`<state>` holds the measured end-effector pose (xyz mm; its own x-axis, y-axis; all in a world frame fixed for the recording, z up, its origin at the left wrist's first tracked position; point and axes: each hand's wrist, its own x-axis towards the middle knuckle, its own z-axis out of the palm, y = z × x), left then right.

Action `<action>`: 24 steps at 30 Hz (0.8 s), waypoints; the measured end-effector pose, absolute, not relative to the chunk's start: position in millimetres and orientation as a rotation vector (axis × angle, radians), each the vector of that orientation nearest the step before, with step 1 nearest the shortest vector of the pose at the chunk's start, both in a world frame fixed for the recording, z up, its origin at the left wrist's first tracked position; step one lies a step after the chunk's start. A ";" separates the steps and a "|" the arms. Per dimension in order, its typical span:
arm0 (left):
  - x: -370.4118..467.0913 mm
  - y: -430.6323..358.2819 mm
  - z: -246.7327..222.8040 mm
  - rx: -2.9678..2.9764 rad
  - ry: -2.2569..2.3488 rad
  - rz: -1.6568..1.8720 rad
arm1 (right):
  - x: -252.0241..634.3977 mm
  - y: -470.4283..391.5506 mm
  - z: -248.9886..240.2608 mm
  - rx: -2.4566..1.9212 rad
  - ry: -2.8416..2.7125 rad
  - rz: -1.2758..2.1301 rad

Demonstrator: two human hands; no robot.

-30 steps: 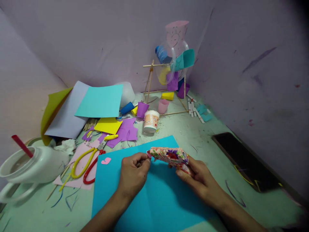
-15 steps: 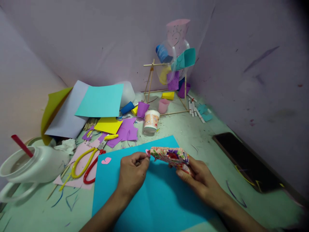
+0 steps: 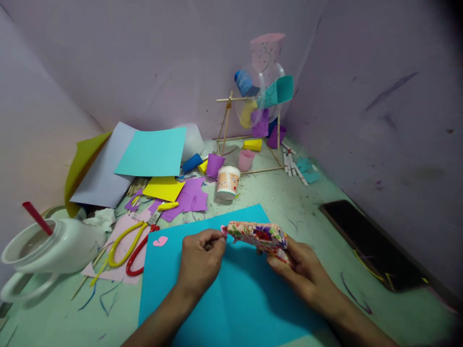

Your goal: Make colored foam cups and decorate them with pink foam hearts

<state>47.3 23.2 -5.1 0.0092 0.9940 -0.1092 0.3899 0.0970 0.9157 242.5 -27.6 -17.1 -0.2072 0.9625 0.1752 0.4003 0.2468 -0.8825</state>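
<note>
My left hand (image 3: 202,253) is closed in a pinch on a small pink paper piece (image 3: 223,230), whose full shape my fingers hide. In my right hand (image 3: 306,274) is a flower-patterned glue gun (image 3: 257,235), held by its handle. Its tip points left and meets the pink piece, or comes very close to it. Both hands are above a large blue paper sheet (image 3: 202,303). A pink paper heart (image 3: 160,241) lies on the sheet's upper left corner.
Scissors with yellow and red handles (image 3: 126,246) lie left of the sheet. A white jug (image 3: 68,246) holding a red stick stands farther left. Behind are a paper cup (image 3: 228,182), coloured sheets (image 3: 152,152) and a stick-framed wheel of cups (image 3: 265,91). On the right rests a phone (image 3: 369,243).
The whole view has shifted slightly. Both hands keep almost the same pose, with the glue gun's tip still at the pink piece.
</note>
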 end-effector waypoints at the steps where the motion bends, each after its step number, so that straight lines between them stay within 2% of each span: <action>1: 47.0 23.1 -5.7 1.428 1.518 0.892 | 242.4 -27.6 -17.7 -1.261 -1.745 0.925; 24: 46.3 24.9 0.6 1.333 1.567 0.931 | 244.9 -29.4 -20.0 -1.288 -1.759 0.939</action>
